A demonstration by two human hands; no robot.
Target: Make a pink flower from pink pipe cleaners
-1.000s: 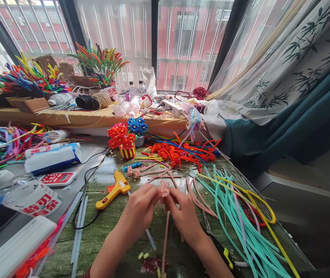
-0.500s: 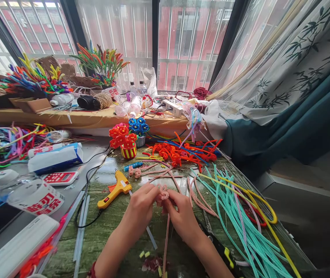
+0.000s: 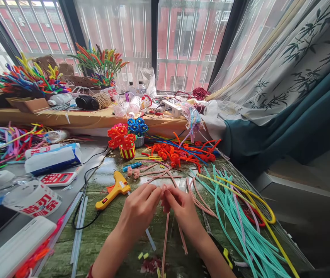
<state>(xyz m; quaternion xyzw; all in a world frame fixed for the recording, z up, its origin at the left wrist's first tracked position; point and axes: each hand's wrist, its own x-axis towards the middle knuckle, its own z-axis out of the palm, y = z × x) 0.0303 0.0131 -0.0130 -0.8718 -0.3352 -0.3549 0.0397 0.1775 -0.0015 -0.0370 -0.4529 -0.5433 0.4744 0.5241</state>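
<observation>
Left hand [image 3: 140, 204] and right hand [image 3: 186, 208] pinch pink piece [image 3: 164, 187] from both sides, seemingly to steady it, glue gun [image 3: 113, 191] lying left of the fingers.

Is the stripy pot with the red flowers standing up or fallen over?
Standing up: the stripy pot sits on the table with its red flowers above it.

At my twelve, barred window [image 3: 136, 42], white power strip [image 3: 173, 108] on cloth-covered ledge [image 3: 89, 117] below. At eleven, I have twine roll [image 3: 103, 100] on ledge, red flowers [image 3: 121, 134] in striped pot [image 3: 127, 152], blue flowers [image 3: 137, 126] just behind. At my ten, red-and-white calculator [image 3: 58, 178]; nearer me, clear bottle [image 3: 16, 187] with red-lettered label [image 3: 37, 199]. Between one and two, bamboo-print curtain [image 3: 292, 73] beside teal drape [image 3: 292, 116].
</observation>
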